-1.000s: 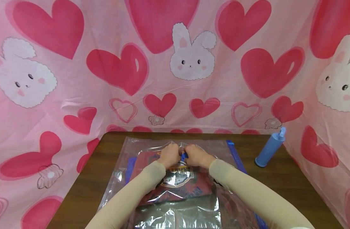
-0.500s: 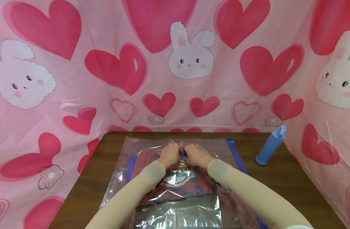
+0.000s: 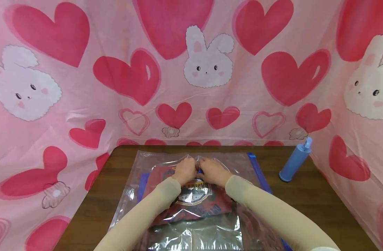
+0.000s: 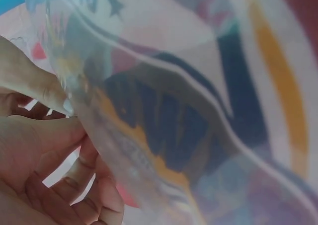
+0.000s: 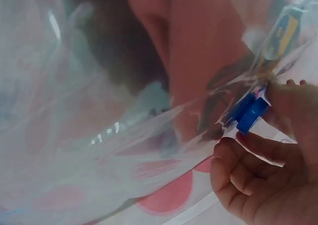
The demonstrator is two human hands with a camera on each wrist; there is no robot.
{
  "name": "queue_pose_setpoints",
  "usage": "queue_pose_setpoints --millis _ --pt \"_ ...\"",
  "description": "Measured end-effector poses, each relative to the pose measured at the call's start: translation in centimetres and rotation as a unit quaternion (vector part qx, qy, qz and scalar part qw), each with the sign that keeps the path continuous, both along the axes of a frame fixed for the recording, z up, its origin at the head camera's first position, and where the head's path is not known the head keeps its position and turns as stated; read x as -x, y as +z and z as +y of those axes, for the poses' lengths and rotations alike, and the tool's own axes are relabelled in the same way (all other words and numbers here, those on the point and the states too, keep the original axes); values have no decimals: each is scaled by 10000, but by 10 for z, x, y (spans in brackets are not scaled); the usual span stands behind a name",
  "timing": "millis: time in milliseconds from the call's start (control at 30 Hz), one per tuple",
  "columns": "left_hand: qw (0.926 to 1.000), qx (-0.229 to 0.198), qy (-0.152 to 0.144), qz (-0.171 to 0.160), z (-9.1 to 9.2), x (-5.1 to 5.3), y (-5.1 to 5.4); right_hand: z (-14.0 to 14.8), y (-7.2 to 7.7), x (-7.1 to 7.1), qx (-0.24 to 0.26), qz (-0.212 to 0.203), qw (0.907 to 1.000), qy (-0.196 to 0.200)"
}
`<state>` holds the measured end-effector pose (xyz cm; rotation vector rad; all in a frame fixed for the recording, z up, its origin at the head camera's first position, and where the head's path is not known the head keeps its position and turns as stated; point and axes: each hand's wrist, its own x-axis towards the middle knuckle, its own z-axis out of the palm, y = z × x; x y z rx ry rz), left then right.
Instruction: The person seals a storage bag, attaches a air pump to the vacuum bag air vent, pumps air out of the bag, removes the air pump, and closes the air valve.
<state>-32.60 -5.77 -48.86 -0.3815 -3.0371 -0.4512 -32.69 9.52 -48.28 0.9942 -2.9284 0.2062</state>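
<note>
A clear vacuum storage bag (image 3: 194, 232) lies on the table, with a folded red printed garment (image 3: 166, 212) inside it. Both hands meet over its upper middle. My left hand (image 3: 185, 170) pinches the bag's film, raised into a fold; the left wrist view shows fingers at the plastic's edge. My right hand (image 3: 214, 170) pinches a small blue valve cap (image 5: 252, 114) set in the film, between thumb and finger, its other fingers curled below. From the head view the cap is mostly hidden by the hands.
A blue hand pump (image 3: 295, 162) stands on the brown wooden table (image 3: 94, 209) to the right of the bag. The blue zip strip (image 3: 257, 170) runs along the bag's right side. A pink heart-and-rabbit cloth (image 3: 207, 97) hangs behind and at both sides.
My right hand and forearm have shifted slightly left, and less of the blue cap shows between the hands. My left hand stays nearly in place.
</note>
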Motion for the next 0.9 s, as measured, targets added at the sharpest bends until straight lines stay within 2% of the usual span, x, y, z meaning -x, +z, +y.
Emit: queue_pose_setpoints --millis 100,200,367,533,733,900 --pt "10000 -17 -32 69 1 -2 1 2 -3 1 168 370 9985 360" --pt "10000 -2 -9 70 1 -3 2 3 -5 1 355 503 9966 540" --pt "10000 -1 7 100 1 -1 2 3 -4 3 491 179 9977 431" --pt "10000 12 17 53 1 -1 1 2 -1 3 377 -170 9988 257" --pt "10000 33 10 19 1 -1 2 2 0 2 304 -89 9990 303" --pt "9999 74 3 78 1 -2 3 3 -3 3 502 37 9978 426"
